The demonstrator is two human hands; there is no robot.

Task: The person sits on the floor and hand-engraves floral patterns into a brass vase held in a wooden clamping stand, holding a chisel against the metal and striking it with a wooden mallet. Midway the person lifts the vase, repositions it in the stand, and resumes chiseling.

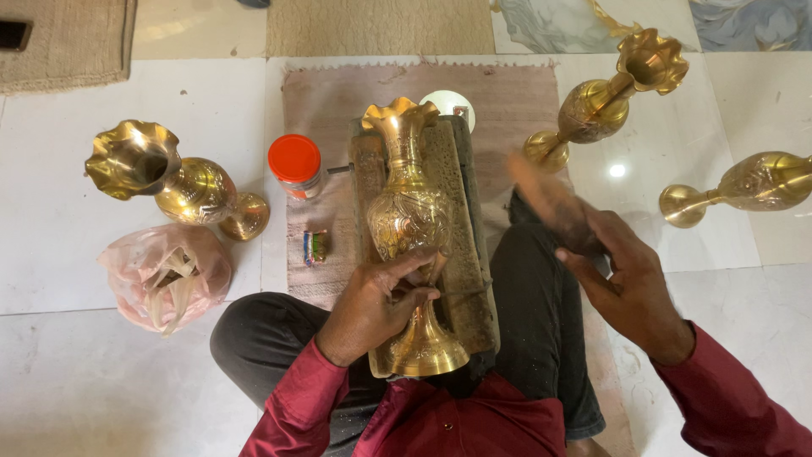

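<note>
A tall engraved brass vase [410, 211] lies lengthwise on a worn wooden block [461, 169] in front of me, its fluted mouth pointing away. My left hand [372, 305] grips the vase at its narrow stem, just above the round foot. My right hand [622, 279] is raised to the right of the block and is closed around a brownish wooden tool [545, 199] that is blurred by motion. My legs in dark trousers are folded on either side of the block.
A brass vase [173, 178] lies at the left, two more at the right [605, 97] [744, 186]. A jar with an orange lid [296, 165], a small packet [315, 246] and a pink plastic bag [165, 275] sit on the tiled floor and mat.
</note>
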